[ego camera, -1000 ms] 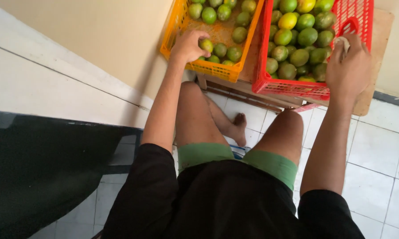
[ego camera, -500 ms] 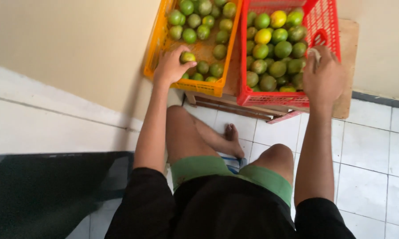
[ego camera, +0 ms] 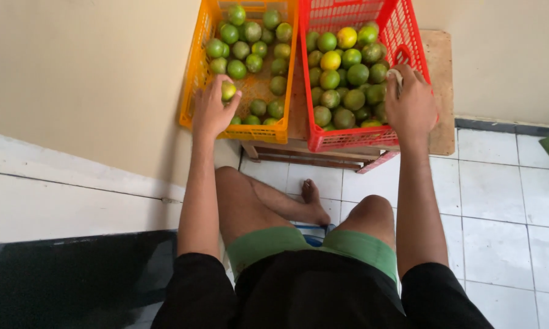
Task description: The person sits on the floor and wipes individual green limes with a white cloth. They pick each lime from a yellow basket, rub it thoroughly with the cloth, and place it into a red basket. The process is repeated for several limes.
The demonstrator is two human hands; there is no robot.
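Since half a second ago your hands have hardly moved on the fruit; both crates now sit lower in the head view, so more of them shows, and your grips look the same as before. Your left hand point(ego camera: 212, 113) is curled over a green lime point(ego camera: 228, 91), with the fingers closed around it and the fruit showing between thumb and fingers, just inside the near left corner of the orange crate point(ego camera: 192, 67). Your right hand point(ego camera: 412, 105) is closed on a small pale thing point(ego camera: 395, 75) at the near right side of the red crate point(ego camera: 402, 33); only a tip of it shows above your fingers, so you cannot tell what it is. Beyond your left hand, loose green limes point(ego camera: 244, 49) lie spread over the floor of the orange crate. To the left of your right hand, the red crate is filled more densely with green limes point(ego camera: 347, 91), and a few yellow ones point(ego camera: 346, 38) lie among them toward the far side. The two crates stand side by side, touching or almost touching, on a wooden board point(ego camera: 442, 91) which shows past your right hand. Below your hands, your bent legs and one bare foot point(ego camera: 314, 204) rest on the white tiled floor point(ego camera: 506, 201).
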